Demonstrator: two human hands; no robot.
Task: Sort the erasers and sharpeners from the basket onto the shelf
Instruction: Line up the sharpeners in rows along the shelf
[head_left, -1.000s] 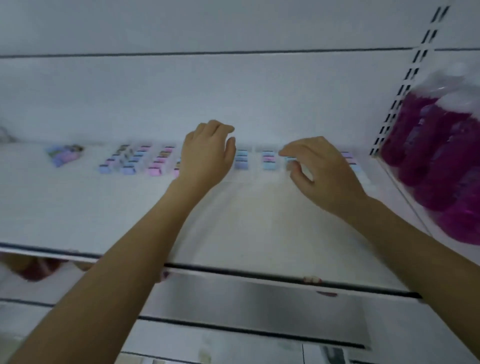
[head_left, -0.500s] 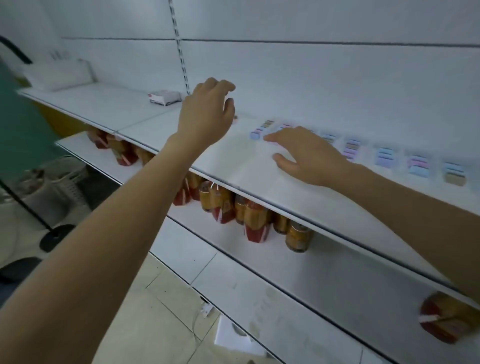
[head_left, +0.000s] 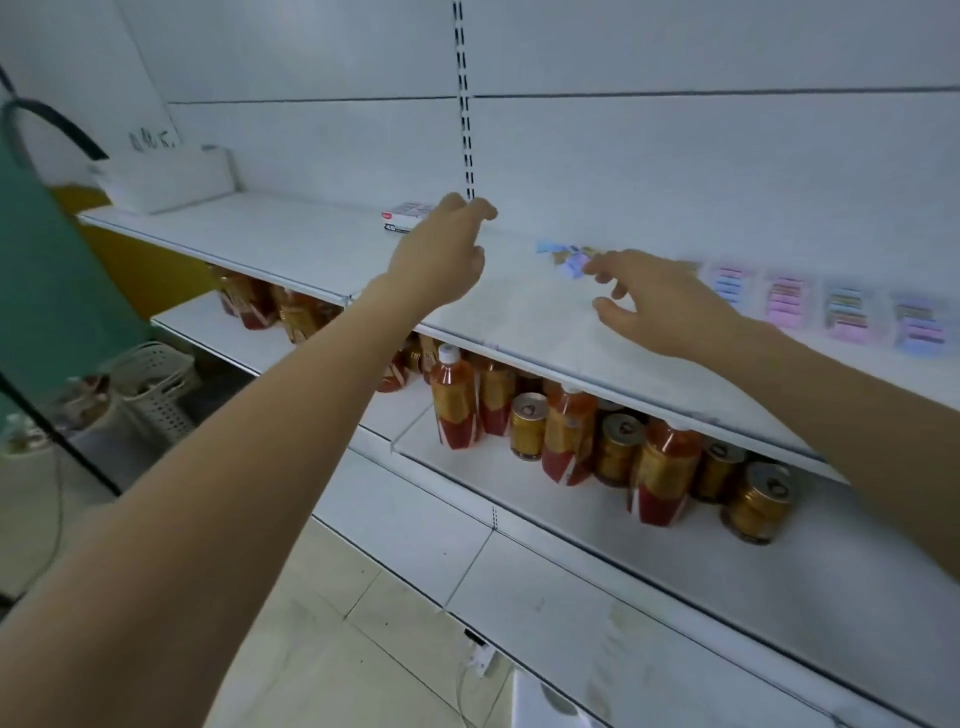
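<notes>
Erasers (head_left: 844, 314) mostly rowed on shelf (head_left: 519, 312); small loose pile (head_left: 566, 257) unsorted. Left hand (head_left: 441, 254), right hand (head_left: 660, 306): fingers (head_left: 613, 260) slack, empty.

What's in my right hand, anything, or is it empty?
Empty. The right hand is over the shelf with fingers spread and nothing between them. Loose erasers lie at its fingertips; touching or not, I cannot tell.
</notes>
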